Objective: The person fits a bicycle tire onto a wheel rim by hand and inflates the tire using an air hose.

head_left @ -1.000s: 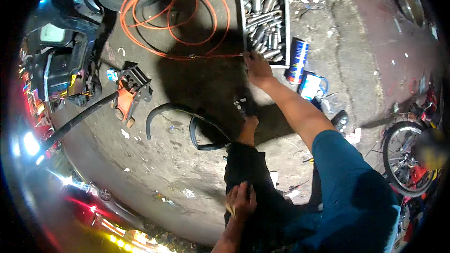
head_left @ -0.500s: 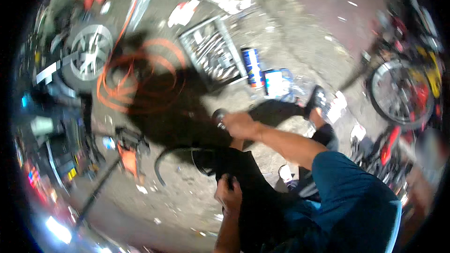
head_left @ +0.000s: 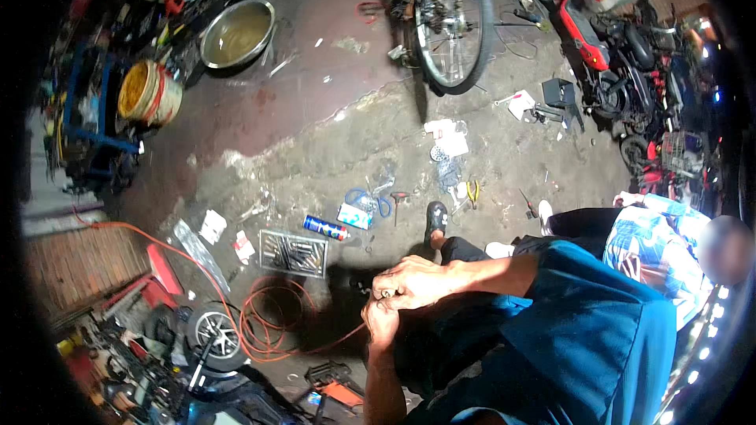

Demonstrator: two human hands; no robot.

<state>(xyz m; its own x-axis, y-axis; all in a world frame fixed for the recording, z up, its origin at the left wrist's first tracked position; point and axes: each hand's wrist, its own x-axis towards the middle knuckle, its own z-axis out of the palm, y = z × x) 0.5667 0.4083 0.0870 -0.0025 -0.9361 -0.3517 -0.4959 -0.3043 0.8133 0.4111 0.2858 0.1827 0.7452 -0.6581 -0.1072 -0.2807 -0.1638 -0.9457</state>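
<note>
A small metal piece sits where the two hands meet, to the right of the tray and nearer the person than it. The left hand is curled in a fist around the piece, and the right hand lies against it from above, its fingers clamped on the same piece; so much is covered by the fingers that it may be a socket, though its kind cannot be told for sure.

The tray lies on the concrete floor, filled with loose sockets. Just beside its upper right corner is a blue spray can, and past that, further right of the tray, a white and blue package. Well to the right of the tray lie yellow-handled pliers.

Nearer the person than the tray, an orange hose lies in loose coils, one strand running to the left hand. A spoked car wheel is below and left of the tray; an orange floor jack is below and right of it.

Far beyond the tray stand a metal basin and, to its left, a stained bucket.
</note>
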